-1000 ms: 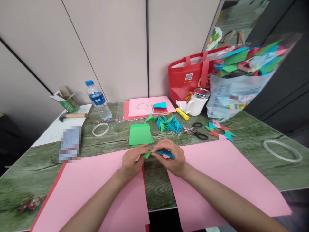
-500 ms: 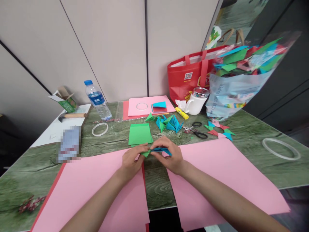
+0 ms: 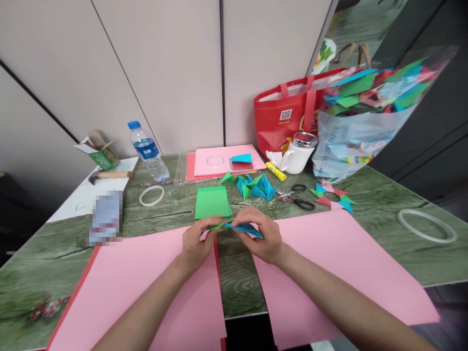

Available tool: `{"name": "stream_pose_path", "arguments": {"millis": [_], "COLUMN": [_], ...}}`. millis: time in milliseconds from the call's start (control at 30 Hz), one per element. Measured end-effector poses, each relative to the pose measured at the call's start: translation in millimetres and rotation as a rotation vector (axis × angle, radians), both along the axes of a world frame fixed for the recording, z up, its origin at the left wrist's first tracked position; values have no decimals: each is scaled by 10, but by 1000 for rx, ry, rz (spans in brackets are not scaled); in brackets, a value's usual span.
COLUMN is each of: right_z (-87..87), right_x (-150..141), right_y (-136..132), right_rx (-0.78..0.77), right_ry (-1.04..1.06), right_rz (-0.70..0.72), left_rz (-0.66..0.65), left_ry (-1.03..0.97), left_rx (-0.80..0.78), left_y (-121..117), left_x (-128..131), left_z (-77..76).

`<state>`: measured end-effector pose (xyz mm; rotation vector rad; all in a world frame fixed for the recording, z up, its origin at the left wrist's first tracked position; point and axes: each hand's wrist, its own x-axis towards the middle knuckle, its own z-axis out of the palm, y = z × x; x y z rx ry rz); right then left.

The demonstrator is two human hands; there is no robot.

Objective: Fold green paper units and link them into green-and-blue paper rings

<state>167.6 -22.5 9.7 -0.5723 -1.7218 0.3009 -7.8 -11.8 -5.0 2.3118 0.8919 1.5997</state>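
The left fingers (image 3: 211, 223) clamp a green folded paper (image 3: 216, 226), the right fingers (image 3: 252, 219) a blue one (image 3: 248, 229); the two pieces seem to touch.

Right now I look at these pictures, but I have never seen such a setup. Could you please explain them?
No robot here: these are a person's two bare hands. Every picture comes from one camera worn on the head, looking forward and down. The left hand holds folded green paper, the right hand folded blue paper; I cannot tell whether they are joined. Green sheets, scissors and pink sheets lie on the table; a bottle, a mug and a red bag stand farther back.
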Motion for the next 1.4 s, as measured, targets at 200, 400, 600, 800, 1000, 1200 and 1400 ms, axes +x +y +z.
{"name": "stream_pose_path", "arguments": {"millis": [200,400,600,800,1000,1200,1400], "right_z": [-3,-5,-23,-25,7,44,34], "right_x": [0,11,45,48,89,124,135], "right_y": [3,18,53,65,48,55,58], "right_rx": [-14,-90,-85,-31,10,20,37], "right_ry": [-23,-81,-105,-144,-188,-193,-167], "right_rz": [-12,-36,23,-38,-60,-86,-66], "left_rz": [-47,-31,11,49,37,23,33], "left_ry": [10,51,111,173,211,223,242], "left_rx": [3,27,65,110,116,131,124], "left_y": [22,28,48,70,70,79,84], "left_x": [-8,-13,-39,-64,-78,-87,-85], "left_z": [-4,16,2,-21,5,16,17]}}
